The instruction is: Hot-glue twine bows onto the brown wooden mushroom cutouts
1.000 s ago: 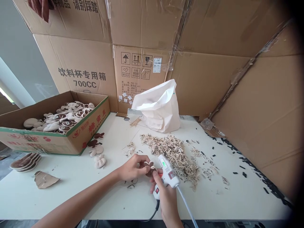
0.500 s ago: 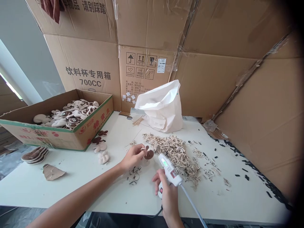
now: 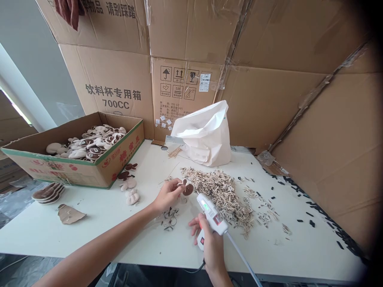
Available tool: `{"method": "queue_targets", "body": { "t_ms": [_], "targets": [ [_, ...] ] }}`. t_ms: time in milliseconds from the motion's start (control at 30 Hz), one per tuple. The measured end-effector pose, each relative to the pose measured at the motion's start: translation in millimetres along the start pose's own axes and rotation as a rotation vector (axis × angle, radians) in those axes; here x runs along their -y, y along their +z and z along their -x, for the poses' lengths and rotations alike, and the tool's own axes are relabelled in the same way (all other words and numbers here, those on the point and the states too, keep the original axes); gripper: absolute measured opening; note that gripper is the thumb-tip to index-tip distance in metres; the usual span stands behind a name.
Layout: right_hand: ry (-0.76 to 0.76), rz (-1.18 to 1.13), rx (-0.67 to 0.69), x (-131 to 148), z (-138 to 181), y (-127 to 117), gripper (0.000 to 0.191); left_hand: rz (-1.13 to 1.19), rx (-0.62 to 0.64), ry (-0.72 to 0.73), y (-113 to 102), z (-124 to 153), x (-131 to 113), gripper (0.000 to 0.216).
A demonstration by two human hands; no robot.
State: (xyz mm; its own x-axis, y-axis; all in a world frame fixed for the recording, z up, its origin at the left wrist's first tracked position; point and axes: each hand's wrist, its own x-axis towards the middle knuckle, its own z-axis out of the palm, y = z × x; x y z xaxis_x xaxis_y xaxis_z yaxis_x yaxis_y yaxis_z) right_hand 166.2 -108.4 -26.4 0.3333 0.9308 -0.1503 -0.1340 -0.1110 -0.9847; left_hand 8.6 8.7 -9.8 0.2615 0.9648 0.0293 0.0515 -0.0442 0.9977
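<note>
My left hand (image 3: 167,195) pinches a small brown and cream mushroom-shaped piece (image 3: 186,187) just above the white table (image 3: 98,227). My right hand (image 3: 208,243) is wrapped round the handle of a white glue gun (image 3: 211,213) with a green light; its nozzle points up-left, close to the piece. A pile of small pale wooden bits (image 3: 221,193) lies just right of both hands. Dark scraps (image 3: 169,221) lie on the table between my hands.
An open cardboard box (image 3: 74,169) full of mushroom pieces stands at the left, with loose pieces (image 3: 130,191) beside it. A white bag (image 3: 205,135) stands at the back. Cardboard walls (image 3: 299,103) enclose the back and right. Stacked brown caps (image 3: 48,193) and a cardboard scrap (image 3: 70,215) lie at the far left.
My left hand has carried the piece up and away from the glue gun's tip. My right hand with the gun drew slightly back. The camera has shifted a little left.
</note>
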Motion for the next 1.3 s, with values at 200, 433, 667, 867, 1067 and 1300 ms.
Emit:
{"method": "queue_targets", "body": {
  "t_ms": [200,433,667,867,1067,1300],
  "targets": [
    [-0.005,0.047,0.052,0.1,2.9,-0.6,0.048,0.006,0.018,0.026,-0.5,0.3,1.8,0.024],
    [0.018,0.056,0.086,2.1,2.3,-1.9,0.039,0.01,0.031,0.036,0.1,1.9,-2.3,0.023],
    [0.018,0.035,0.07,0.4,0.6,-0.7,0.039,0.006,0.052,0.071,-2.6,0.2,6.2,0.026],
    [0.008,0.008,0.074,1.5,0.4,-0.5,0.039,-0.001,0.057,0.093,-2.5,0.5,7.9,0.026],
    [0.011,-0.002,0.088,-1.2,-0.5,-1.4,0.04,0.001,0.049,0.088,-1.7,1.1,4.7,0.024],
    [0.009,-0.018,0.099,-2.1,-0.6,-1.6,0.041,0.01,0.057,0.078,-2.1,1.6,1.5,0.022]
  ]
}}
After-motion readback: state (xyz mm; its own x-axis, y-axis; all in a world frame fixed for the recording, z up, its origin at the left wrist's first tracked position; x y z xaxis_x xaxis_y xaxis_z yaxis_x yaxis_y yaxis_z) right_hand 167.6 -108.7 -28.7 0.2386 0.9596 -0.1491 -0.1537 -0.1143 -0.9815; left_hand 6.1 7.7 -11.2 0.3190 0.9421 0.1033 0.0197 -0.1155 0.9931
